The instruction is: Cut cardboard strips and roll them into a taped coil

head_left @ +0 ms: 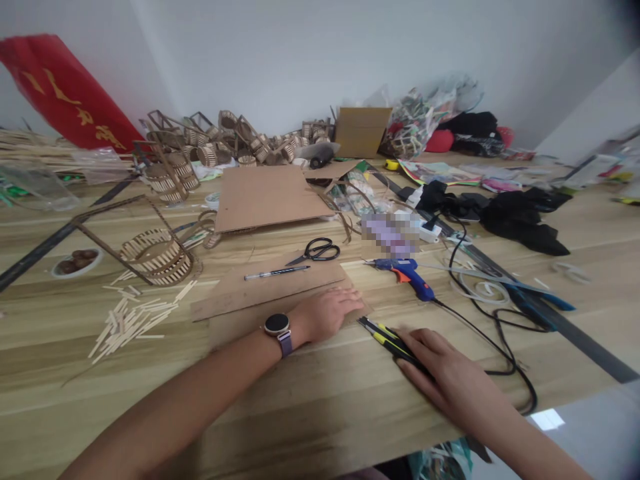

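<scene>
My left hand (pixel 325 312), with a watch on its wrist, lies flat with fingers stretched over a strip of brown cardboard (pixel 270 288). In my right hand (pixel 440 367) is a black and yellow utility knife (pixel 385 339), its tip close to the cardboard's right corner. A pen (pixel 277 273) rests on the cardboard, and black-handled scissors (pixel 320 251) lie at its far edge. Beyond my right hand is a blue glue gun (pixel 407 272) with an orange trigger. I cannot tell whether the knife's tip touches the cardboard.
A small bamboo basket (pixel 157 253) with a tall handle stands left, beside loose wooden sticks (pixel 133 320) and a white bowl (pixel 77 263) of brown nut-like things. A larger cardboard sheet (pixel 270 197) lies farther back. Black cords (pixel 505 353) trail at the right, near the table edge.
</scene>
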`<state>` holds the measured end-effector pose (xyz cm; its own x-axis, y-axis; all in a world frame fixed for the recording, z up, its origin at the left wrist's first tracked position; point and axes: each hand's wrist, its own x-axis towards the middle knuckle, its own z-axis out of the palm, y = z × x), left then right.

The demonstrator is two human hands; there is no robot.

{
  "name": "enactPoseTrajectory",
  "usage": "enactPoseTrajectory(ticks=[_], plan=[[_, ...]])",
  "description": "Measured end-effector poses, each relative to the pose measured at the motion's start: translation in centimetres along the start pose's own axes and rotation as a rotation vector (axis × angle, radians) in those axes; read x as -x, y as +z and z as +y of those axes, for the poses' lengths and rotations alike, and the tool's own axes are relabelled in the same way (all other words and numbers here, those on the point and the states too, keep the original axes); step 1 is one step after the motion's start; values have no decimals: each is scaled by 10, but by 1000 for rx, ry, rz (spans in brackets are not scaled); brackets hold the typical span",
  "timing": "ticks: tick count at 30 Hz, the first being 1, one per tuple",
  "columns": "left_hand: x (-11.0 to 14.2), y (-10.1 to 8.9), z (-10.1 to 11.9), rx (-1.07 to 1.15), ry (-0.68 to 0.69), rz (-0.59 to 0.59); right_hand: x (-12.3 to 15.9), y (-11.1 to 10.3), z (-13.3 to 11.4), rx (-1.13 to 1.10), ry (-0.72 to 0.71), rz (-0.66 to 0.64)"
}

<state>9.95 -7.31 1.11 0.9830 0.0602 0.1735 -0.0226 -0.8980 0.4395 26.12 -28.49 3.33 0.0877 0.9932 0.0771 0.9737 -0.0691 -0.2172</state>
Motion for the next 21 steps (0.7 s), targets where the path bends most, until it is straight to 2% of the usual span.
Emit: enactPoseTrajectory(ticks=[5,9,13,21], plan=[[6,-8,-4,-15,38,-23,-7,1,-2,-14,17,-13],[30,-20,-8,-72,52,-92,-8,2,1,-32,27,-5],[47,-24,-8,-138,43,-109,-8,4,3,-37,42,-1],[45,-21,-8,-163,46,-106,-4,7,-1,-18,13,48]])
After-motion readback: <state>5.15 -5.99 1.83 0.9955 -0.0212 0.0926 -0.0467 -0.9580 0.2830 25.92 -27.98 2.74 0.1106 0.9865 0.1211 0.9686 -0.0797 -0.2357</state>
